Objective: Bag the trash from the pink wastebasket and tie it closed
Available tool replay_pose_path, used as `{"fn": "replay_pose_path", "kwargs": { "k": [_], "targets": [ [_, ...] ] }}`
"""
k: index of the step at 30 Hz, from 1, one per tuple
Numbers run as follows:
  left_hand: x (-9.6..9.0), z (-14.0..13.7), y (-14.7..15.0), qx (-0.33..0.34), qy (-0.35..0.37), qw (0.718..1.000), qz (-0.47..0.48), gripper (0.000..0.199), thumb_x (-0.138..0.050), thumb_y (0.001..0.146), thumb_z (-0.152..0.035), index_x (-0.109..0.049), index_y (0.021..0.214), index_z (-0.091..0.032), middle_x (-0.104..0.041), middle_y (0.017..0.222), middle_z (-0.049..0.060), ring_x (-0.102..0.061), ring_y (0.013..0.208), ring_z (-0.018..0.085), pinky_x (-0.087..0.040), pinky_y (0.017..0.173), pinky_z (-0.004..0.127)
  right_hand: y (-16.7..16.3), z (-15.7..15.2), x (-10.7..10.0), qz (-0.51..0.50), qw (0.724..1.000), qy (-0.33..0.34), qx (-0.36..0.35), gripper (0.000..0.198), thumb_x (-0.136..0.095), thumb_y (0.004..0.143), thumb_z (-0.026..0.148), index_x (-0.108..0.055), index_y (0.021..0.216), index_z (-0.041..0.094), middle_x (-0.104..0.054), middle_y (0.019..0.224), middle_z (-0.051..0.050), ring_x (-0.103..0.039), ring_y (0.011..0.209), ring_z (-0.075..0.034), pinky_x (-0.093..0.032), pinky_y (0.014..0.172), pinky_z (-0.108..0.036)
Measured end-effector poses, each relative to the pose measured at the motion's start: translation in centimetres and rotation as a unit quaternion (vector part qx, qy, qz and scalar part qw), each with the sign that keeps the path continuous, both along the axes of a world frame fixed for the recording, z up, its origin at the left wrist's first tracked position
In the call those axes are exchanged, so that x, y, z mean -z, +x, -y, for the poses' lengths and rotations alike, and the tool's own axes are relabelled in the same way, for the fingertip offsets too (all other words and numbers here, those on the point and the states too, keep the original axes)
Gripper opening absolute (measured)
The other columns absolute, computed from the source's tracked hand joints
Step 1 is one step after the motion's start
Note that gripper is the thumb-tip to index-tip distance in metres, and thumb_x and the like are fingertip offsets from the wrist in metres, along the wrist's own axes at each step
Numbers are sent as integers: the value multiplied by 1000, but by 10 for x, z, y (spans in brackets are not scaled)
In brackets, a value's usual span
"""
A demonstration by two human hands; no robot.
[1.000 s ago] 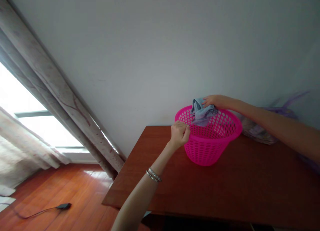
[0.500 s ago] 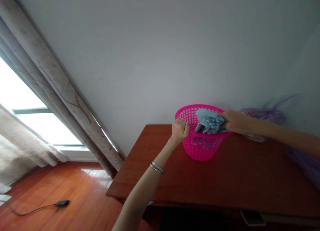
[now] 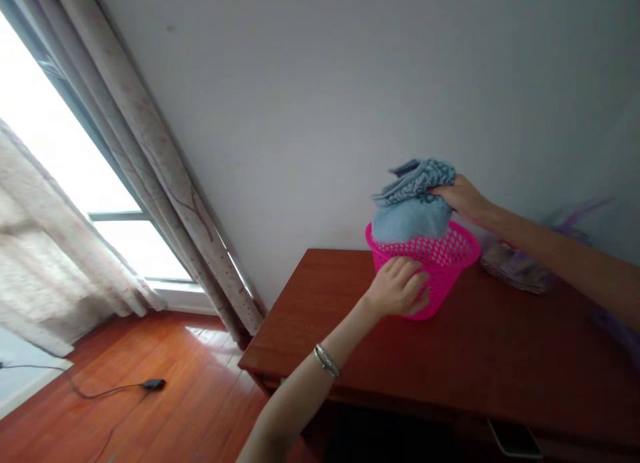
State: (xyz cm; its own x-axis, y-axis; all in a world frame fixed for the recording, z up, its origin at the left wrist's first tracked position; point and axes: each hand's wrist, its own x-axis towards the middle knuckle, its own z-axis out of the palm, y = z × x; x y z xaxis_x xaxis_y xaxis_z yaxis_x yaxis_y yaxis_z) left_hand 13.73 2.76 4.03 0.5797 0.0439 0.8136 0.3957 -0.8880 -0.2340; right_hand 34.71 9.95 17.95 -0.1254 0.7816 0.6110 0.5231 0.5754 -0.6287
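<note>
My right hand (image 3: 463,195) is closed on a folded blue cloth (image 3: 413,219) with a darker patterned part. I cannot tell whether it is a towel or a garment. The cloth is bunched above the mouth of a pink plastic basket (image 3: 440,276), its lower part reaching the rim. In front of the basket's near wall is my left hand (image 3: 399,286), fingers loosely bent and apart, with nothing seen in them. Whether it touches the wall I cannot tell. The basket stands on a reddish-brown wooden table (image 3: 345,323) and has oval holes all round.
Right of the basket lie a stack of printed, paper-like items (image 3: 515,266) and a purple plastic bag (image 3: 575,233). A dark phone-like object (image 3: 515,438) shows below the table's front edge. At left hang curtains (image 3: 150,156), with a black adapter (image 3: 153,384) and cord on the floor.
My right hand has lifted the cloth up out of the basket's mouth. My left hand has let go of the rim and moved to the basket's front. The camera view has shifted a little left.
</note>
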Motion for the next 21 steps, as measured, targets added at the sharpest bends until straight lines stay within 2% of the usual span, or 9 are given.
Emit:
{"fn": "replay_pose_path", "kwargs": {
  "k": [2,4,5,8,10,14,17,19,21],
  "targets": [
    [-9,5,21,-16,-12,998,-63,29,-47,93,-34,-59,110,-14,-66,101,12,-61,96,24,-48,81,36,-10,2,4,55,994,93,-16,31,-52,84,23,-67,109,14,-68,111,-8,-61,110,-24,-45,104,-46],
    [-14,4,38,-63,-44,993,-95,37,-46,95,-41,-58,112,-11,-67,98,14,-64,94,26,-50,79,37,-24,3,16,202,960,175,-87,35,-49,89,22,-63,120,15,-63,124,-9,-55,121,-24,-42,109,-45],
    [-15,2,43,-91,-64,988,-107,39,-45,95,-45,-60,109,-11,-68,92,13,-66,89,27,-51,76,38,-31,2,24,291,920,222,-138,38,-45,91,20,-61,126,17,-60,131,-9,-50,128,-24,-40,111,-45],
    [-13,-2,49,-158,-110,971,-141,40,-39,99,-44,-63,94,-12,-69,78,12,-68,72,25,-50,62,34,-50,-9,46,489,759,338,-264,45,-38,96,15,-52,138,24,-48,145,-3,-30,143,-22,-32,117,-47],
    [-11,-3,46,-176,-123,965,-154,40,-34,101,-40,-63,93,-13,-69,77,12,-68,68,23,-48,56,30,-60,-23,56,532,701,376,-292,45,-41,97,18,-50,140,28,-46,147,-1,-28,144,-22,-31,118,-48],
    [-12,-2,42,-170,-126,961,-178,40,-30,102,-40,-60,97,-14,-69,81,11,-68,70,22,-46,54,27,-70,-63,61,545,664,424,-287,44,-43,97,19,-51,140,29,-46,147,-1,-32,142,-24,-33,115,-48],
    [-15,0,41,-172,-134,958,-185,40,-29,102,-41,-58,98,-14,-69,81,10,-69,70,23,-45,52,28,-66,-91,61,554,651,453,-253,41,-45,97,19,-56,135,28,-48,145,-2,-39,138,-23,-37,112,-47],
    [-16,1,41,-173,-140,957,-186,40,-28,102,-41,-57,98,-14,-69,80,9,-69,69,23,-44,51,28,-58,-105,61,569,655,441,-228,39,-47,95,18,-59,131,28,-50,143,-3,-43,134,-24,-39,109,-47],
    [-16,2,39,-173,-140,957,-186,40,-27,103,-41,-57,98,-15,-69,79,9,-69,70,24,-44,51,28,-45,-116,62,586,683,387,-200,38,-50,93,15,-61,128,26,-53,141,-4,-46,131,-23,-39,108,-45]
  ]
}}
